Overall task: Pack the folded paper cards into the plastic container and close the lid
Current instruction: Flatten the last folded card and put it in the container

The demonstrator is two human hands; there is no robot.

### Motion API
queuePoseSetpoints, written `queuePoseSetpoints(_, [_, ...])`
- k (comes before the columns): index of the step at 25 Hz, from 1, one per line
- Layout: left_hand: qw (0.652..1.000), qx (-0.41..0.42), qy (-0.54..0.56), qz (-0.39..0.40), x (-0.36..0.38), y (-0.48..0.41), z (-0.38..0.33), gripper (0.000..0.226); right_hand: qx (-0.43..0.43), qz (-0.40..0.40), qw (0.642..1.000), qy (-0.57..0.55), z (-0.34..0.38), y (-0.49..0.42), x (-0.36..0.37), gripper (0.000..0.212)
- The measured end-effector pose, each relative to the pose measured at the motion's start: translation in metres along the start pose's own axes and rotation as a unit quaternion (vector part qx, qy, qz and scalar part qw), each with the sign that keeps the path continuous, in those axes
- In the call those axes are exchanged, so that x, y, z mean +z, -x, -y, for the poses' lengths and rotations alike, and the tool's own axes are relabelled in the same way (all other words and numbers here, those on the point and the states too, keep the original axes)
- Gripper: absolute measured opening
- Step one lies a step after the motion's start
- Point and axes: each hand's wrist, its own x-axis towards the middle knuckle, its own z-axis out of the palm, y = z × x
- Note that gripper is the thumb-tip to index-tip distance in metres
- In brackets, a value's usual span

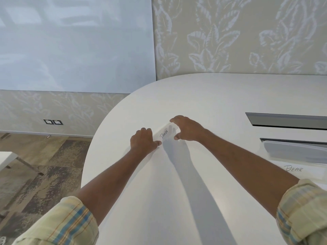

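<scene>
A white folded paper card [164,134] with "PANDA" written on it lies on the white table [177,183], far out in front of me. My left hand [143,141] grips its left end, thumb at the near edge. My right hand [187,128] arches over its right end, fingers on the far edge and thumb on the near edge. A clear plastic container [293,150] stands at the right edge of view. In front of it lies another white card [294,171] marked "BEAR".
Two dark cable slots [286,121] are cut into the table top at the right. The table's rounded edge runs on the left, with patterned floor [44,165] below it. A whiteboard [74,43] and leaf-patterned wall stand behind.
</scene>
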Motion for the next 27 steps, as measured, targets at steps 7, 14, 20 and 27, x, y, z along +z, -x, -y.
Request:
queuePoseSetpoints(7, [1.0, 0.026, 0.002, 0.011, 0.015, -0.014, 0.006, 0.061, -0.055, -0.022, 0.988, 0.145, -0.005, -0.032, 0.024, 0.08])
queuePoseSetpoints(14, [0.999, 0.049, 0.016, 0.013, 0.013, -0.015, 0.008, 0.051, -0.087, -0.044, 0.977, 0.189, -0.009, -0.049, 0.028, 0.064])
queuePoseSetpoints(20, [0.998, 0.068, 0.005, 0.005, 0.011, -0.012, 0.008, 0.042, -0.092, -0.061, 0.98, 0.168, -0.011, -0.045, 0.03, 0.058])
queuePoseSetpoints(27, [0.996, 0.087, 0.023, -0.01, 0.007, -0.006, 0.009, 0.025, -0.071, -0.048, 0.989, 0.118, -0.011, -0.026, 0.021, 0.031])
